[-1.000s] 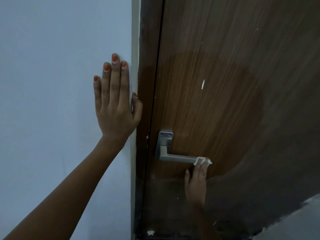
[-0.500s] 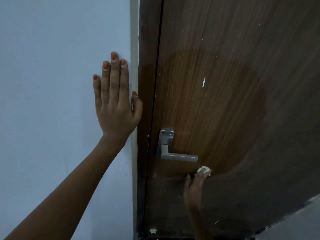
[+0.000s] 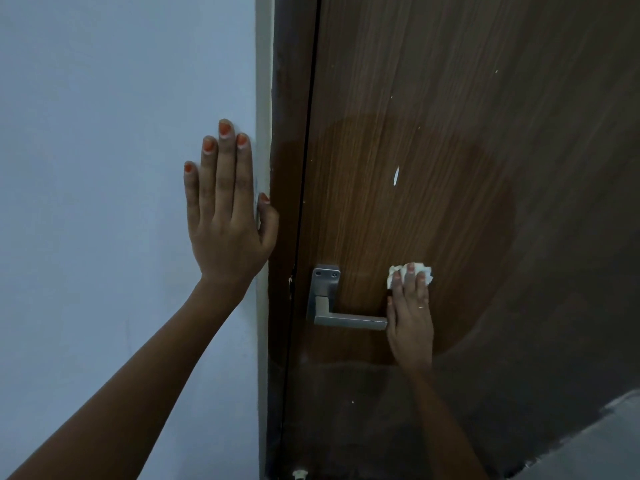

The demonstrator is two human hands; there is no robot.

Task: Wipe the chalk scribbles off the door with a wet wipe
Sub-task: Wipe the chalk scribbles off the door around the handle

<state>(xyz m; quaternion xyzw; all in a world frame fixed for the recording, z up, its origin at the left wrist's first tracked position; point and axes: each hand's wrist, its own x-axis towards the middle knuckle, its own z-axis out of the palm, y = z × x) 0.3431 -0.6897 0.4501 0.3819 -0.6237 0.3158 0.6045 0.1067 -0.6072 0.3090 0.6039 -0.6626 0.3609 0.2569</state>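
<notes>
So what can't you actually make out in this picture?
All in the head view:
Wet wipe: mostly hidden under the fingers of the right hand.
Door: top and right side cut off by the frame; lower part too dark to see chalk.
White mark above the door handle: chalk or chipped finish, cannot tell.
Small white thing at the bottom edge: tiny and cut off.

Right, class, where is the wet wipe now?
In the head view, right of centre, the wet wipe is bunched under the fingers of the right hand against the door, just above the free end of the lever handle.
</notes>
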